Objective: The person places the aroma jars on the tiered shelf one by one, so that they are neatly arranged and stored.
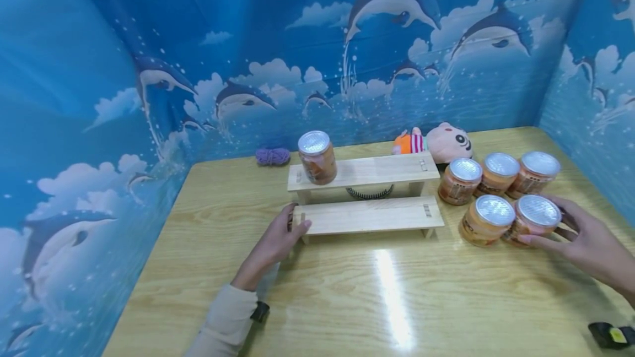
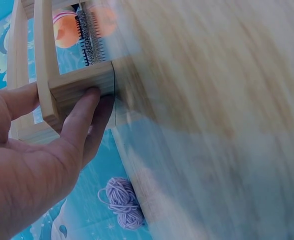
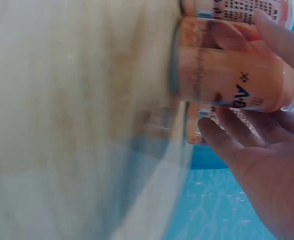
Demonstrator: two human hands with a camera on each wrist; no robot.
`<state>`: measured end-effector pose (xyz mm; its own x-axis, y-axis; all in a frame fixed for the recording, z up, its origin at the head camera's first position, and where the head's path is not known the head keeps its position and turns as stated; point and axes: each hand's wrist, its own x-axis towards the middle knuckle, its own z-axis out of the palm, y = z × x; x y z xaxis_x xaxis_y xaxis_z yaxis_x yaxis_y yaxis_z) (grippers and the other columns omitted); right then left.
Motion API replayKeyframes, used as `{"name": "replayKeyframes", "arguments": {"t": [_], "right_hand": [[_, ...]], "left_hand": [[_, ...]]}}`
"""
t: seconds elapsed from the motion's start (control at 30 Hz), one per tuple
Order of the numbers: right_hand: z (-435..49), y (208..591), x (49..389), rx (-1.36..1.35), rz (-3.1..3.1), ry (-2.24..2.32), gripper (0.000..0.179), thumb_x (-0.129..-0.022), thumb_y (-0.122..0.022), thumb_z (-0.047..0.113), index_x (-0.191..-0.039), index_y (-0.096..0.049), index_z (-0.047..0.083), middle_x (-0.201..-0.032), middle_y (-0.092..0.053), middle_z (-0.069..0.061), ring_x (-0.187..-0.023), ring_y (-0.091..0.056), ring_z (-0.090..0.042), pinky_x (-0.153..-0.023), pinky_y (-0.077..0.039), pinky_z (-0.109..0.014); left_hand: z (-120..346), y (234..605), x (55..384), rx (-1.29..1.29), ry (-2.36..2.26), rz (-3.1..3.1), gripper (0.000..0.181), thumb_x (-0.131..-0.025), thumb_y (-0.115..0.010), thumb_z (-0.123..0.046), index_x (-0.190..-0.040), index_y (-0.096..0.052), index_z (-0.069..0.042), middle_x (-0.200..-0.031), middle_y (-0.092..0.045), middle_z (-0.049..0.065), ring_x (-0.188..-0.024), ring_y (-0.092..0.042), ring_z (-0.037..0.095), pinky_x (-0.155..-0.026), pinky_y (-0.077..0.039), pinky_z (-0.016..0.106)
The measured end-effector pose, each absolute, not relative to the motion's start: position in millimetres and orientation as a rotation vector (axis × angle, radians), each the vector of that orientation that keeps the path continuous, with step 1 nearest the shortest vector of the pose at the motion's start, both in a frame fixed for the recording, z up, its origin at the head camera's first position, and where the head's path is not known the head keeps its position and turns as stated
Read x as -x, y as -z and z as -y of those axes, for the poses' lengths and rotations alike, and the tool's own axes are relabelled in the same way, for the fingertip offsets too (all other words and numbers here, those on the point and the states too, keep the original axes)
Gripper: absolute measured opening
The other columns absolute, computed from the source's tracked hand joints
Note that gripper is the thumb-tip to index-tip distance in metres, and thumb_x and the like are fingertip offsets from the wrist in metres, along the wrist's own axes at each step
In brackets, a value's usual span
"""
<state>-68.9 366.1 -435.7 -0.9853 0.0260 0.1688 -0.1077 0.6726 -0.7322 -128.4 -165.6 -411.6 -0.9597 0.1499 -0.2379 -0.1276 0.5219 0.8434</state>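
A light wooden two-step rack (image 1: 367,216) stands on the table. My left hand (image 1: 275,241) holds the left end of its lower step. In the left wrist view the thumb lies on one side of the board and the fingers (image 2: 77,117) press against the end support. On the upper step's left end stands an orange can with a silver lid (image 1: 317,161). At the right, my right hand (image 1: 590,238) grips the front-right can (image 1: 533,222) of a cluster, thumb on the near side and fingers around the far side. That can's orange label (image 3: 222,65) shows in the right wrist view.
Several similar cans (image 1: 488,219) crowd beside the held one, right of the rack. Behind the rack lie a plush toy (image 1: 448,142) and a purple yarn bundle (image 1: 273,156). A black toothed band (image 1: 369,194) shows between the steps. Dolphin-printed sheets (image 1: 317,70) wall the table (image 1: 213,225).
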Motion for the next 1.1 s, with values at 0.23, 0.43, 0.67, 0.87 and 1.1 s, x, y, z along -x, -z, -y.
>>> {"name": "replayKeyframes", "arguments": {"t": [0.23, 0.43, 0.67, 0.87, 1.1], "right_hand": [[-369.0, 442.4, 70.3, -0.058, 2.682, -1.238, 0.08, -0.085, -0.084, 0.009, -0.147, -0.037, -0.009, -0.122, -0.04, 0.023, -0.102, -0.036, 0.023, -0.074, -0.042, 0.002], [-366.5, 437.6, 69.2, -0.102, 2.658, -1.286, 0.073, -0.084, -0.082, 0.001, -0.143, -0.04, -0.008, -0.119, -0.043, 0.026, -0.103, -0.038, 0.023, -0.075, -0.043, 0.002], [-370.5, 429.6, 70.9, -0.119, 2.634, -1.332, 0.067, -0.085, -0.079, -0.004, -0.141, -0.041, -0.003, -0.118, -0.043, 0.026, -0.102, -0.04, 0.021, -0.074, -0.043, 0.002], [-373.6, 415.2, 75.1, -0.131, 2.567, -1.281, 0.07, -0.084, -0.078, -0.009, -0.144, -0.047, 0.011, -0.118, -0.045, 0.027, -0.104, -0.042, 0.018, -0.073, -0.042, 0.002], [-372.9, 393.4, 85.0, -0.101, 2.516, -1.218, 0.075, -0.083, -0.076, -0.012, -0.148, -0.043, 0.006, -0.118, -0.043, 0.028, -0.104, -0.042, 0.015, -0.078, -0.039, 0.005]], "left_hand": [[166.2, 410.8, 127.0, -0.036, -1.431, -2.473, 0.07, -0.105, -0.058, -0.033, -0.16, -0.024, -0.006, -0.158, -0.036, 0.022, -0.144, -0.036, 0.039, -0.117, -0.032, 0.057], [165.7, 410.5, 127.2, -0.029, -1.438, -2.471, 0.068, -0.105, -0.058, -0.033, -0.16, -0.026, -0.009, -0.158, -0.038, 0.02, -0.144, -0.038, 0.037, -0.117, -0.032, 0.056], [165.5, 411.3, 127.7, -0.027, -1.427, -2.482, 0.067, -0.105, -0.057, -0.032, -0.16, -0.027, -0.009, -0.157, -0.039, 0.019, -0.143, -0.039, 0.037, -0.117, -0.033, 0.055], [165.5, 411.2, 127.7, -0.017, -1.417, -2.485, 0.068, -0.105, -0.057, -0.033, -0.16, -0.026, -0.008, -0.158, -0.038, 0.02, -0.144, -0.038, 0.038, -0.117, -0.032, 0.056], [166.0, 411.6, 127.5, -0.011, -1.414, -2.482, 0.07, -0.105, -0.057, -0.034, -0.16, -0.025, -0.007, -0.159, -0.036, 0.02, -0.145, -0.035, 0.038, -0.118, -0.03, 0.057]]}}
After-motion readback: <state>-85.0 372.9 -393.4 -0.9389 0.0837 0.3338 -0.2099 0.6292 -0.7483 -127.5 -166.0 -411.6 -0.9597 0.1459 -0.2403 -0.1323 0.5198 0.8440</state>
